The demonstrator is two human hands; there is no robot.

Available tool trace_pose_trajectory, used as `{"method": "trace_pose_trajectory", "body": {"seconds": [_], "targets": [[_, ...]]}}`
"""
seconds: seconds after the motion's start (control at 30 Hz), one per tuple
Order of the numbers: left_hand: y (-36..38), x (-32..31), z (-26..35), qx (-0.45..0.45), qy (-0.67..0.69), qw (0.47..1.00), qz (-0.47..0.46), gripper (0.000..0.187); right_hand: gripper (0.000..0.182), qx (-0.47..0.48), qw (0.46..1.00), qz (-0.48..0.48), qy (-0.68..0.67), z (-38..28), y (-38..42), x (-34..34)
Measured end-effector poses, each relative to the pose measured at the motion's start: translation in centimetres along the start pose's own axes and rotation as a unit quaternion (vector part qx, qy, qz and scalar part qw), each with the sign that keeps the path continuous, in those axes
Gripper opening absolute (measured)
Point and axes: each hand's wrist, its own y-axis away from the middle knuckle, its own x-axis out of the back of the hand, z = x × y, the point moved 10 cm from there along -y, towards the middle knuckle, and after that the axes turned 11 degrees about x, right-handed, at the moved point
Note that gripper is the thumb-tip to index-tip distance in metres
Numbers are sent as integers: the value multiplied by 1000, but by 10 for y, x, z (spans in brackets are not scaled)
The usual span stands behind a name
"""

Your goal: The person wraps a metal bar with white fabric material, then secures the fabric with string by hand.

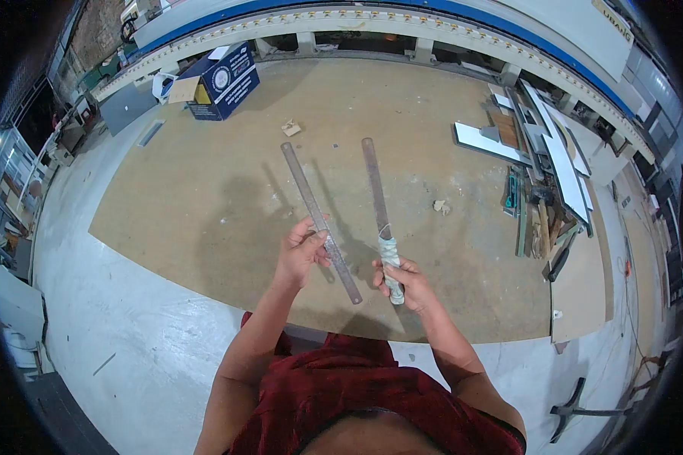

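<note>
My left hand (pixel 305 247) is closed around the middle of a long, flat grey-brown strip (pixel 303 178) with rounded ends, tilted with its top to the left. A similar strip (pixel 374 178) stands almost upright in the view, its lower end bound in a pale green wrapping (pixel 388 258). My right hand (pixel 404 280) grips that wrapped end. Both strips are held side by side above the tan board tabletop (pixel 235 250), apart from each other.
A blue box (pixel 231 87) with an opened flap stands at the far left of the board. White-faced panel offcuts (pixel 554 167) and strips are piled at the right, with a black-handled tool (pixel 560 262) by them. Crumpled scraps (pixel 441 206) lie nearby. A long machine (pixel 372 23) runs behind.
</note>
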Motion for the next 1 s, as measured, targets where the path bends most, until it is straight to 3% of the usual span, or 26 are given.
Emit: {"method": "trace_pose_trajectory", "body": {"seconds": [0.2,0.53,0.63,0.73,0.83,1.0], "targets": [[0,5,-6,15,-14,1000,22,33,46,-2,1000,14,-13,3,0,-8],[-13,62,-69,157,-129,968,147,42,37,3,999,17,-32,7,2,-10],[-10,66,-55,113,-237,946,191,48,26,23,999,35,-2,8,0,-6],[-7,51,-19,-52,-401,894,194,50,16,42,996,67,36,6,0,-4],[0,7,-10,33,-154,987,24,49,14,66,987,93,111,1,0,-7],[5,-14,12,10,-145,989,42,33,17,158,954,92,236,-7,-2,-13]]}}
